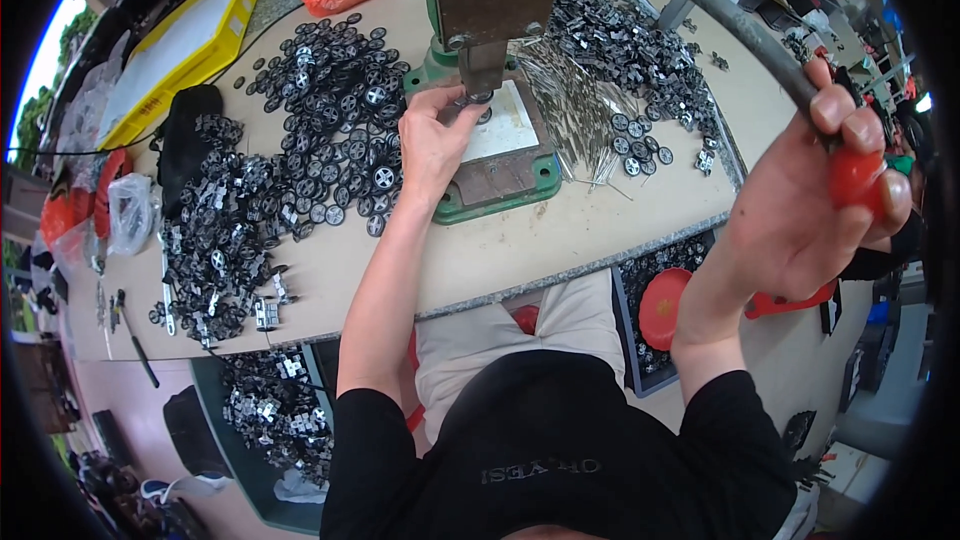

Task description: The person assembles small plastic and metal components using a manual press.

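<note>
My left hand (432,140) pinches a small black toy wheel (484,114) between thumb and fingertips, just below the ram (484,68) of a green hand press. Whatever else lies in that pinch is hidden by the fingers. Under the hand, a white plate (505,125) covers part of the press base (500,185). Raised at the far right, my right hand (790,220) is wrapped round the red knob (856,180) at the end of the press's grey lever (760,38).
Black wheels (335,110) are heaped left of the press, with black-and-silver parts (215,230) nearer me. Thin metal rods (570,105), more black parts (630,40) and several loose wheels (640,145) lie to its right. A red dish (663,308) sits in a bin below the table edge.
</note>
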`<action>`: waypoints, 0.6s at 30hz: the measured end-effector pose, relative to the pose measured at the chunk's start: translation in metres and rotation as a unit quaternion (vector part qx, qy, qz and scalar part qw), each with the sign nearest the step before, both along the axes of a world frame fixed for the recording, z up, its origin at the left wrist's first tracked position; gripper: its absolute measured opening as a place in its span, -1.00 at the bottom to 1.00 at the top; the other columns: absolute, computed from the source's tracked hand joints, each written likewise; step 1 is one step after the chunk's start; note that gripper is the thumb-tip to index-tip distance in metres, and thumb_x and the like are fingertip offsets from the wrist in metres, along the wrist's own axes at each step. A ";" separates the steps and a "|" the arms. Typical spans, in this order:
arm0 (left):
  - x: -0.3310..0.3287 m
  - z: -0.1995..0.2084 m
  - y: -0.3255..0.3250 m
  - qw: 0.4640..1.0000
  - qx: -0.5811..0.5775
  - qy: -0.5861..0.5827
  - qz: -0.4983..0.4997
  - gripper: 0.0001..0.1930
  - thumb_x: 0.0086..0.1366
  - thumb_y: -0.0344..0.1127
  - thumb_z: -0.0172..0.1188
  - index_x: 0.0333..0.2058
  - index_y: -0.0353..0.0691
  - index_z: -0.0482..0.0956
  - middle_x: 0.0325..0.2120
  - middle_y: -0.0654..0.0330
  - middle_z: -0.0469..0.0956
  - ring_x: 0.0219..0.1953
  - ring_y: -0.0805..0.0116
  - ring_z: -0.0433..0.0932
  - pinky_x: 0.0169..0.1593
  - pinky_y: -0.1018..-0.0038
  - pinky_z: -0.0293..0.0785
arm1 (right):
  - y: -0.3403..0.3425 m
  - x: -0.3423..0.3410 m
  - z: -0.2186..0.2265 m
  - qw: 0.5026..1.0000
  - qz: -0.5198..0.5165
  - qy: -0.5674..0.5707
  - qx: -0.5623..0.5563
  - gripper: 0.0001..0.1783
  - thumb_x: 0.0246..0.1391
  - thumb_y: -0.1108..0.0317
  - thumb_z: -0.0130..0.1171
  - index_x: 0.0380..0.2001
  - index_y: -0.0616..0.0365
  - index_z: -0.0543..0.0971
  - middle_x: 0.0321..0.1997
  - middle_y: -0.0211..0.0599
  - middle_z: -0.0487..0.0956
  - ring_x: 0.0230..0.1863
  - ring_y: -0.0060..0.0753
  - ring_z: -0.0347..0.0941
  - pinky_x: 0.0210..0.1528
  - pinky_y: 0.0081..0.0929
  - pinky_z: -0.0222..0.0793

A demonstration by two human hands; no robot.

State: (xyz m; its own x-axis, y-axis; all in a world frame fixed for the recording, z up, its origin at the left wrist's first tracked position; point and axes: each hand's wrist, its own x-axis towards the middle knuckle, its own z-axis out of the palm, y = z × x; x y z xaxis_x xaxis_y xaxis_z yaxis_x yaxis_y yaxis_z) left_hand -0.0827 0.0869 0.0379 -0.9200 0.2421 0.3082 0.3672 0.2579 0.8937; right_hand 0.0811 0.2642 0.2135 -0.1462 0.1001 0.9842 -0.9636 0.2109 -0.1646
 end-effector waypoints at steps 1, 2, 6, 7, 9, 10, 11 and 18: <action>-0.002 -0.004 -0.003 1.000 -0.004 0.004 0.006 -0.65 -0.03 -0.23 0.32 -0.29 -0.34 0.62 -0.26 -0.04 0.55 -0.26 0.22 0.54 -0.16 0.42 0.42 | -0.002 -0.001 -0.003 1.000 0.021 0.012 -0.002 -0.74 0.16 0.27 -0.15 -0.23 0.15 0.47 -0.27 -0.20 0.50 -0.21 -0.18 0.38 0.19 0.03 -0.01; -0.001 0.002 0.005 1.000 -0.001 0.014 -0.010 -0.64 -0.03 -0.22 0.32 -0.28 -0.34 0.62 -0.26 -0.03 0.55 -0.27 0.23 0.54 -0.17 0.43 0.42 | 0.015 -0.003 0.020 0.998 -0.056 0.001 0.023 -0.74 0.15 0.30 -0.12 -0.25 0.23 0.48 -0.28 -0.11 0.49 -0.20 -0.16 0.40 0.16 -0.07 0.08; 0.000 0.003 0.004 1.000 -0.001 -0.016 -0.019 -0.65 -0.01 -0.22 0.32 -0.28 -0.33 0.62 -0.26 -0.02 0.55 -0.28 0.26 0.54 -0.18 0.45 0.42 | 0.018 0.007 0.015 0.999 -0.048 0.000 0.001 -0.72 0.15 0.28 -0.12 -0.22 0.23 0.46 -0.26 -0.13 0.47 -0.17 -0.17 0.37 0.19 -0.05 0.03; -0.001 -0.002 -0.001 1.000 -0.005 -0.013 -0.010 -0.66 -0.01 -0.23 0.32 -0.28 -0.33 0.62 -0.26 -0.02 0.55 -0.29 0.28 0.54 -0.19 0.46 0.42 | 0.018 0.005 0.009 0.999 -0.036 -0.002 -0.010 -0.71 0.14 0.27 -0.13 -0.21 0.23 0.46 -0.25 -0.13 0.46 -0.15 -0.17 0.36 0.20 -0.04 0.02; -0.002 -0.009 -0.005 1.000 0.004 -0.011 0.004 -0.67 0.00 -0.24 0.31 -0.27 -0.32 0.62 -0.26 0.00 0.55 -0.31 0.29 0.55 -0.21 0.47 0.42 | 0.015 0.003 0.002 1.000 -0.015 -0.008 -0.024 -0.70 0.14 0.26 -0.13 -0.19 0.24 0.45 -0.24 -0.14 0.45 -0.13 -0.17 0.35 0.21 -0.03 -0.01; -0.003 -0.011 -0.008 1.000 0.005 -0.013 0.007 -0.67 0.00 -0.24 0.31 -0.27 -0.32 0.62 -0.26 0.00 0.55 -0.31 0.29 0.55 -0.21 0.47 0.42 | 0.012 0.000 0.000 1.000 -0.005 -0.012 -0.027 -0.69 0.14 0.25 -0.13 -0.18 0.24 0.44 -0.24 -0.15 0.44 -0.12 -0.17 0.34 0.22 -0.02 -0.02; -0.005 -0.011 -0.012 1.000 0.003 -0.012 0.011 -0.67 0.00 -0.24 0.31 -0.27 -0.32 0.62 -0.26 0.00 0.55 -0.31 0.29 0.55 -0.21 0.47 0.42 | 0.008 -0.003 -0.003 0.999 0.008 -0.017 -0.030 -0.68 0.14 0.24 -0.13 -0.17 0.24 0.44 -0.23 -0.15 0.44 -0.11 -0.17 0.33 0.23 -0.02 -0.04; -0.003 -0.001 -0.003 1.000 -0.013 0.002 0.008 -0.69 -0.02 -0.28 0.30 -0.29 -0.33 0.62 -0.30 -0.02 0.56 -0.31 0.24 0.55 -0.21 0.44 0.43 | -0.024 0.008 -0.011 0.995 0.069 -0.045 -0.051 -0.62 0.13 0.19 -0.13 -0.11 0.24 0.40 -0.19 -0.19 0.39 -0.03 -0.18 0.26 0.29 0.03 -0.14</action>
